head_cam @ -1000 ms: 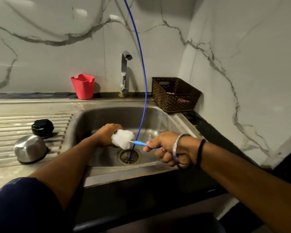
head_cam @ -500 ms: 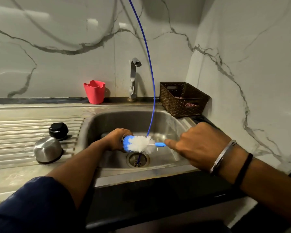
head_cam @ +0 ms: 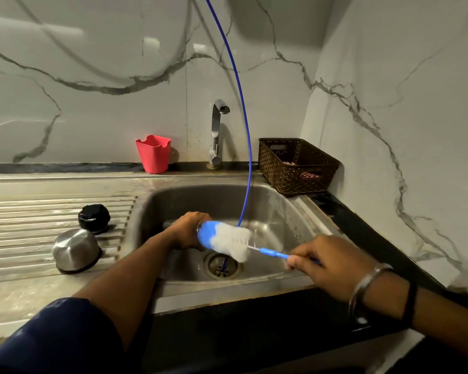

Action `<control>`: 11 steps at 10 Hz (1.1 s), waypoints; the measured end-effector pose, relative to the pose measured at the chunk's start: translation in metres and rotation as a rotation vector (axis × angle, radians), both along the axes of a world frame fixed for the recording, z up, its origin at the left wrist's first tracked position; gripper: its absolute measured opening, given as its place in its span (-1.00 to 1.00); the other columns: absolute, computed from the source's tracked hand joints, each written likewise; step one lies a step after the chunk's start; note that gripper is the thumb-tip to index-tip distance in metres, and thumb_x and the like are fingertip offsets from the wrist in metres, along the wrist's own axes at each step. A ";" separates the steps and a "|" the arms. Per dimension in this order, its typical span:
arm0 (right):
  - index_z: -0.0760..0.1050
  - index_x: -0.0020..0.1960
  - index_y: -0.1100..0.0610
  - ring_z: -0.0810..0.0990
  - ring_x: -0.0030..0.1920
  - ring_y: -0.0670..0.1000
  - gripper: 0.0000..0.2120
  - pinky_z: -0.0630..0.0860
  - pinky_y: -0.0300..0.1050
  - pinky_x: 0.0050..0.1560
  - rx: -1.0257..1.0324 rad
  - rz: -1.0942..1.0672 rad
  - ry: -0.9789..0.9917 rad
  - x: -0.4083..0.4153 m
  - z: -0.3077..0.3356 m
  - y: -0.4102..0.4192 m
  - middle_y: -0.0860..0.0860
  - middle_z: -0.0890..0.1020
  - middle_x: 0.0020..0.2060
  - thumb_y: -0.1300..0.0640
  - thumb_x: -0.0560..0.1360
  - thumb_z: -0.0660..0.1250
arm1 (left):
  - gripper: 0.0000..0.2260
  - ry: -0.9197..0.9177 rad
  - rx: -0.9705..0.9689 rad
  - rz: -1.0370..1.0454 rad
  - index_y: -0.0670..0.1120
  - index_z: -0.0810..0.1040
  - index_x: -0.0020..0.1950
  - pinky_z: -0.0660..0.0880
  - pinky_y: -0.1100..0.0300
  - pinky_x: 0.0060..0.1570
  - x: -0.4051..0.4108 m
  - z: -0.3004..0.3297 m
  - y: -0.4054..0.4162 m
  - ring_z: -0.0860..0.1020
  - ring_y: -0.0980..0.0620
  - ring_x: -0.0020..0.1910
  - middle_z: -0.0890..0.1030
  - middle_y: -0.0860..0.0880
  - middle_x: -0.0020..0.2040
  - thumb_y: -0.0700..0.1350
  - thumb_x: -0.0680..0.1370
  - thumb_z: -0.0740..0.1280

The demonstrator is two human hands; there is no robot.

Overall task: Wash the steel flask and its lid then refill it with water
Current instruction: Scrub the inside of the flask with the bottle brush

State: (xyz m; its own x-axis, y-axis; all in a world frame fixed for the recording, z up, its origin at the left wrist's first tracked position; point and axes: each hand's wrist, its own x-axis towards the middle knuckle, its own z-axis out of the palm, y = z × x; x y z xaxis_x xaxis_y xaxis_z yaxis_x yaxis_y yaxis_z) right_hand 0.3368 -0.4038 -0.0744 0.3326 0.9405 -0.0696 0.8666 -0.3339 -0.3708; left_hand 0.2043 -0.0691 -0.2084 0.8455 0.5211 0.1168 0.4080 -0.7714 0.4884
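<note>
Over the sink (head_cam: 287,211), the left hand (head_cam: 188,233) wraps around the steel flask (head_cam: 200,233), which lies on its side, mouth pointing right. The right hand (head_cam: 327,263) pinches the blue handle of a bottle brush (head_cam: 227,240), whose bristle head sits at the mouth. On the drainboard to the left stand a black lid (head_cam: 93,217) and a steel cup (head_cam: 75,251). A blue hose (head_cam: 242,109) arcs down to the drain.

A steel surface (head_cam: 38,287) with a ribbed drainboard fills the left of the frame. On it, mid-left, rest a black lid (head_cam: 94,218) and a steel cup (head_cam: 75,250), upside down. A red cup (head_cam: 153,153) and brown basket (head_cam: 297,166) stand behind the sink (head_cam: 281,211).
</note>
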 end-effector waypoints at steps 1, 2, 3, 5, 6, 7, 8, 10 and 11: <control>0.68 0.02 -0.03 0.51 -0.57 0.03 -0.76 0.34 -0.19 -0.51 0.129 0.421 -1.006 0.024 0.002 -0.002 0.00 0.54 -0.54 0.06 0.35 0.45 | -0.56 0.023 0.038 -0.038 0.02 0.63 0.02 0.58 0.06 0.05 0.002 0.000 0.000 0.63 0.01 -0.01 0.60 0.09 -0.05 -0.13 0.23 0.70; 0.69 0.10 0.11 0.44 -0.61 0.06 -0.64 0.19 -0.16 -0.47 0.222 0.540 -1.164 0.037 0.019 0.002 0.04 0.49 -0.56 0.15 0.31 0.40 | -0.55 0.041 0.033 -0.035 0.10 0.53 -0.02 0.56 0.09 0.05 0.004 0.002 -0.003 0.58 0.04 -0.01 0.57 0.11 -0.05 -0.17 0.25 0.67; 0.69 0.03 -0.11 0.48 -0.52 0.00 -0.82 0.14 -0.20 -0.45 0.085 0.285 -0.931 0.017 0.027 0.005 -0.01 0.53 -0.51 -0.03 0.46 0.38 | -0.52 0.032 0.019 -0.018 0.01 0.61 0.08 0.59 0.01 0.09 0.004 0.001 -0.001 0.62 0.01 0.01 0.63 0.06 0.00 -0.16 0.23 0.67; 0.64 -0.02 0.18 0.18 -0.62 -0.10 -0.76 0.16 -0.32 -0.57 -0.020 -0.432 0.856 0.007 0.016 0.006 -0.04 0.31 -0.56 0.06 0.64 0.27 | -0.50 -0.021 0.011 -0.007 -0.05 0.62 0.12 0.61 -0.04 0.08 0.004 -0.002 -0.002 0.65 -0.03 0.00 0.64 0.04 -0.01 -0.16 0.23 0.69; 0.64 -0.07 0.04 0.29 -0.53 -0.12 -0.79 0.24 -0.20 -0.47 -0.021 -0.041 -0.047 0.013 0.008 -0.006 -0.09 0.40 -0.52 -0.04 0.60 0.31 | -0.47 -0.029 0.008 -0.013 -0.09 0.63 0.14 0.60 -0.02 0.09 0.004 -0.002 -0.002 0.65 -0.06 0.02 0.65 0.00 0.01 -0.20 0.23 0.69; 0.67 -0.08 0.00 0.33 -0.62 0.01 -0.86 0.09 -0.20 -0.44 0.185 0.352 -1.065 0.022 0.009 -0.018 -0.03 0.45 -0.58 0.09 0.46 0.34 | -0.47 -0.018 0.027 -0.028 -0.12 0.64 0.14 0.58 -0.02 0.10 0.005 -0.002 -0.001 0.63 -0.07 0.04 0.66 -0.04 0.04 -0.22 0.22 0.69; 0.70 0.02 0.07 0.41 -0.63 0.09 -0.70 0.13 -0.18 -0.46 0.287 0.397 -1.153 0.035 0.010 -0.027 0.02 0.48 -0.57 0.17 0.47 0.21 | -0.48 0.012 0.038 -0.014 -0.09 0.63 0.15 0.56 0.00 0.12 0.007 0.000 -0.003 0.60 -0.03 0.06 0.62 0.01 0.04 -0.21 0.23 0.67; 0.68 -0.04 -0.22 0.45 -0.44 -0.13 -0.80 0.27 -0.31 -0.41 -0.002 -0.020 -0.141 0.033 0.021 -0.034 -0.15 0.53 -0.48 -0.16 0.59 0.27 | -0.49 0.045 0.030 -0.011 -0.02 0.62 0.13 0.59 0.00 0.09 0.004 0.002 -0.008 0.63 -0.02 0.05 0.64 0.04 0.04 -0.17 0.23 0.68; 0.74 -0.16 -0.04 0.30 -0.56 -0.12 -0.76 0.24 -0.33 -0.50 0.032 -0.117 0.283 0.044 0.036 -0.039 -0.05 0.42 -0.59 -0.02 0.57 0.33 | -0.46 0.012 0.024 0.024 -0.10 0.62 0.19 0.56 0.07 0.08 0.002 0.004 -0.009 0.61 -0.01 0.05 0.61 0.04 0.04 -0.21 0.25 0.66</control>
State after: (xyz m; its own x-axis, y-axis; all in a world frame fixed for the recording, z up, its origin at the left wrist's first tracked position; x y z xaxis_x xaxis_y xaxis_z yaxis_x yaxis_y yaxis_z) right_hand 0.3806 -0.4424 -0.0379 0.4102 0.9002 -0.1460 0.6841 -0.4096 -0.6035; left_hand 0.2066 -0.0784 -0.2040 0.8344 0.5382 0.1191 0.4322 -0.7728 0.4647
